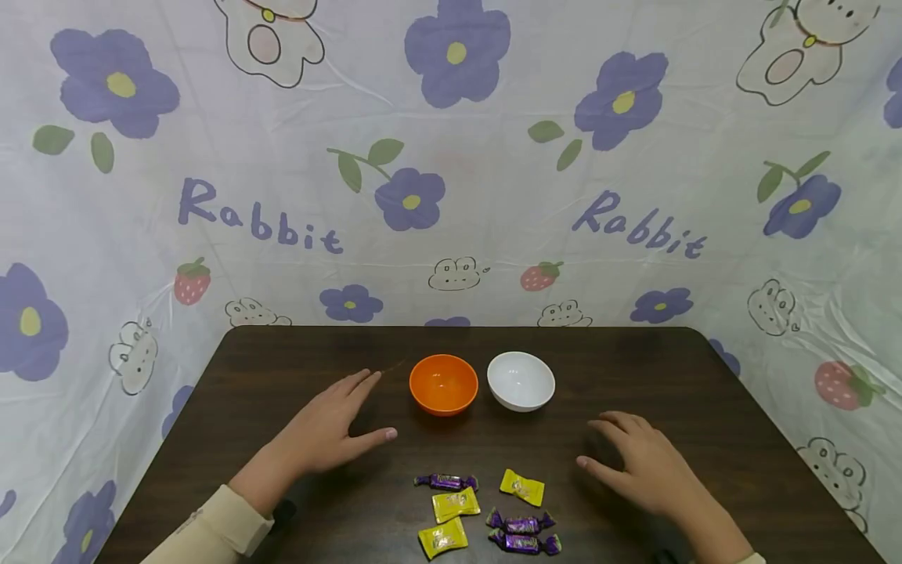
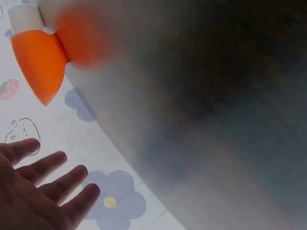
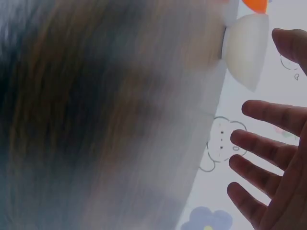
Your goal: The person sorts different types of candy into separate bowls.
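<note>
An orange bowl (image 1: 444,385) and a white bowl (image 1: 521,382) stand side by side on the dark table. Left of the orange bowl, my left hand (image 1: 327,427) hovers with fingers extended, holding nothing. My right hand (image 1: 641,462) is to the right and nearer than the white bowl, its fingers spread and likewise holding nothing. Between the hands, toward the near side, lie candies: a purple-wrapped candy (image 1: 447,482) above two yellow packets (image 1: 455,504) on the left, and a yellow packet (image 1: 522,487) above two purple-wrapped candies (image 1: 523,542) on the right.
The dark wooden table (image 1: 338,517) has rounded far corners. Behind and beside it hangs a white cloth (image 1: 493,172) printed with purple flowers, rabbits and strawberries. In the wrist views the tabletop shows blurred reflections.
</note>
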Demonstrator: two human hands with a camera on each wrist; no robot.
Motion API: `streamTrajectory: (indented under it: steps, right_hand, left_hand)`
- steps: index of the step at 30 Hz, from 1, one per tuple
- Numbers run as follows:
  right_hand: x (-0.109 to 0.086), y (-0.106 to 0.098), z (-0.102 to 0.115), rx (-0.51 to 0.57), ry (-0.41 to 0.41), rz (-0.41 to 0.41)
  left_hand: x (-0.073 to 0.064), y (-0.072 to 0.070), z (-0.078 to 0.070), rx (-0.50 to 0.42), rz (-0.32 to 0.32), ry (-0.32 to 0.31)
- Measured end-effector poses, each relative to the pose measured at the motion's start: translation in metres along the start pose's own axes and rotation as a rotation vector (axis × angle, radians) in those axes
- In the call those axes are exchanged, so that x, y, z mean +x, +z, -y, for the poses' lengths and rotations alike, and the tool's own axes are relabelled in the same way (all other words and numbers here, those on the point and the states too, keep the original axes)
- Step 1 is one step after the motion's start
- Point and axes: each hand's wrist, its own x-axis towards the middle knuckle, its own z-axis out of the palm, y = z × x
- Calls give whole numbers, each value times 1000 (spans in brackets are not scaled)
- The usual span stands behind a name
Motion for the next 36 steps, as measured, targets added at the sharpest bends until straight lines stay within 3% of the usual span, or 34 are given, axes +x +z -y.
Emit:
streamTrajectory:
  steps: [18, 30, 36]
  right_hand:
    - [-4, 7, 22, 182, -52, 88]
    - [-9, 17, 37, 192, -110, 107]
    - [-8, 16, 46, 222, -103, 155]
  left_hand:
    - [25, 13, 4, 16, 20, 95]
    - [44, 23, 0, 48, 34, 123]
    - [52, 25, -4, 41, 42, 149]
